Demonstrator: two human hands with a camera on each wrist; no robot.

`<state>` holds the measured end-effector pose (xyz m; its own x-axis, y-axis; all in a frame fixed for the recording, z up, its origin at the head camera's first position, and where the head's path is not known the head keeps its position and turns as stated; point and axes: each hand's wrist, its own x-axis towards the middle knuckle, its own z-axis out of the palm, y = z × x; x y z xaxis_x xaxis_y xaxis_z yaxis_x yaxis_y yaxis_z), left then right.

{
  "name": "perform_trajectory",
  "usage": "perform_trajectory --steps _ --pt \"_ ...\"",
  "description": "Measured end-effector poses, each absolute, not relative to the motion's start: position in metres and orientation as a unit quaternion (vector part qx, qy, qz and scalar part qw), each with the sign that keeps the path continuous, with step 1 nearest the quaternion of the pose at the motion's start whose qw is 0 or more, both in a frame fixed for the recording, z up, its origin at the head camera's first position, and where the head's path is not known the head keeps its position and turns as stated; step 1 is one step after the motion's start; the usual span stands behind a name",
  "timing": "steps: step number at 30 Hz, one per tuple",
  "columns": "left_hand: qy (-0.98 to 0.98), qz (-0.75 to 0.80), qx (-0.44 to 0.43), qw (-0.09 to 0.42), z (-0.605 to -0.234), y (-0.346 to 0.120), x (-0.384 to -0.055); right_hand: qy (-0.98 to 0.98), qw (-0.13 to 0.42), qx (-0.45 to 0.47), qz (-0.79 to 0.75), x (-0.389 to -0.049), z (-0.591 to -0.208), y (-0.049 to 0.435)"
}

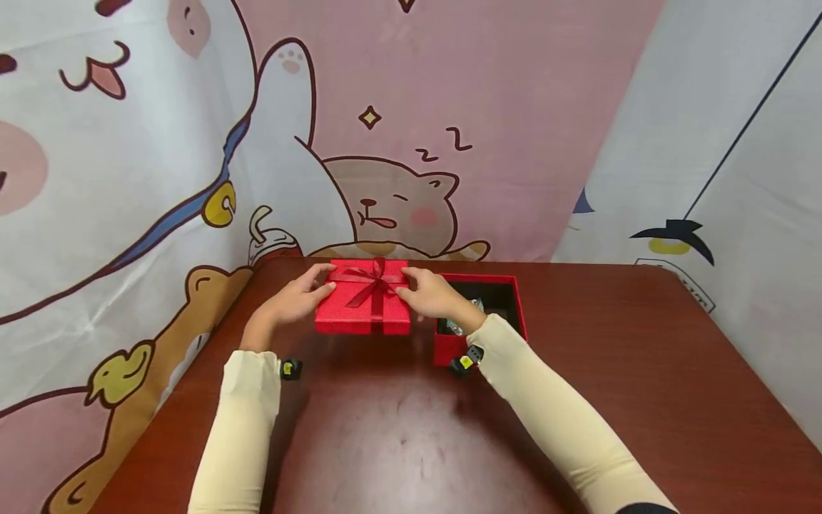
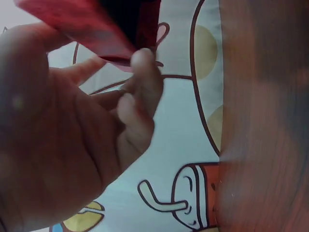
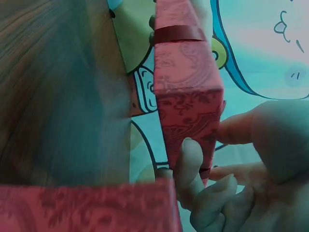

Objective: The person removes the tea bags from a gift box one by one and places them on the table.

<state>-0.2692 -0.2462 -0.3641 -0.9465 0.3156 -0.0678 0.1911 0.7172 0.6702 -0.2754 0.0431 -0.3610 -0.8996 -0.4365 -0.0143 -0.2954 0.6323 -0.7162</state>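
A red gift box lid [image 1: 334, 310] with a dark red ribbon and bow is held up over the table, its patterned side showing as the lid [image 3: 188, 67] in the right wrist view. My left hand [image 1: 295, 296] grips the lid's left edge, thumb at the front. At the opposite edge my right hand [image 1: 433, 293] pinches the lid between thumb and fingers. Under my right forearm stands the uncovered red box [image 1: 446, 351], black inside. A shiny, clear-looking item [image 1: 454, 328] lies in it, partly hidden by the right wrist.
The brown table [image 1: 398, 442] extends on both sides and towards me. A printed cartoon cloth [image 1: 501, 107] hangs right behind its far edge and along the sides. Small black devices are strapped at both wrists.
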Motion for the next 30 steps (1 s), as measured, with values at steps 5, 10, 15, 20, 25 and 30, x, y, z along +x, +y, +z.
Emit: perform_trajectory --steps 5,10,15,20,25,30 --pt "0.920 0.349 0.130 0.123 -0.367 -0.251 -0.269 0.907 0.113 -0.205 -0.349 -0.276 -0.359 0.028" --pt "0.914 0.351 0.124 0.160 -0.375 -0.254 -0.265 0.909 0.151 -0.191 -0.337 -0.275 -0.364 0.013" --pt "0.932 0.308 0.112 0.157 -0.383 -0.250 -0.261 0.894 0.197 -0.172 -0.363 -0.274 -0.376 0.003" --pt "0.963 0.209 0.083 0.146 -0.390 -0.237 -0.262 0.870 0.234 -0.154 -0.407 -0.274 -0.388 0.001" --pt "0.969 0.190 0.058 0.146 -0.398 -0.225 -0.264 0.885 0.217 -0.144 -0.387 -0.275 -0.392 0.001" --pt "0.976 0.164 0.041 0.137 -0.413 -0.214 -0.259 0.886 0.210 -0.143 -0.387 -0.269 -0.403 -0.002"
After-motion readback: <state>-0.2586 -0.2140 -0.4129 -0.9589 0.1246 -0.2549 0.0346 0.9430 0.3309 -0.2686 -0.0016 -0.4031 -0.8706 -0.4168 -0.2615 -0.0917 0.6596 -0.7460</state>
